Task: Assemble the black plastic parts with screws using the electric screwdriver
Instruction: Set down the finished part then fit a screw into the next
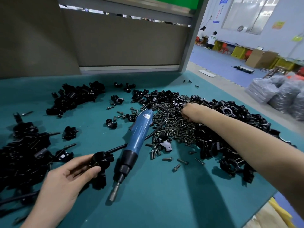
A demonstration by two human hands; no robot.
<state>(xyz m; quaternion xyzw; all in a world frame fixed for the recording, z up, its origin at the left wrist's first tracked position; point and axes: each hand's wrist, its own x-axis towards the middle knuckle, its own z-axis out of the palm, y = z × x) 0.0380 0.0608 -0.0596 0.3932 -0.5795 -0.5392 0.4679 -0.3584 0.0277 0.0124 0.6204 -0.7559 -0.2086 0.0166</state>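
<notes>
— Where were you working?
— At a table with a teal-green top point(164, 191). A tall grey partition panel point(123, 43) stood behind it. Off to the right was a blue-floored hall with a brown cardboard box point(261, 59) and bulging clear plastic bags point(276, 91) on the floor.

— What did your left hand have?
— My left hand point(65, 176) was low, near the front edge. Thumb and fingers were curled round a rounded black plastic clamp part point(102, 159), just beside the nose of the tool.

— And the tool itself?
— The blue-bodied electric screwdriver point(139, 134), with its black collar and silver bit holder, lay flat on the table top between my arms. Its tip pointed toward me, its black cable point(162, 122) looped back over the screws, and it lay free of both hands.

— Your right hand?
— My right hand point(189, 111) was stretched out onto the heap of small dark metal screws point(177, 129), fingers bent down into it. The fingertips were buried, so I couldn't tell whether they pinched a screw.

— Where were the other pieces?
— Loose black plastic parts lay in heaps. One was at my left point(24, 153), one farther back point(77, 97), and a long one ran along the right around the screws point(233, 129). A few stray screws point(182, 161) lay near my right forearm.
</notes>
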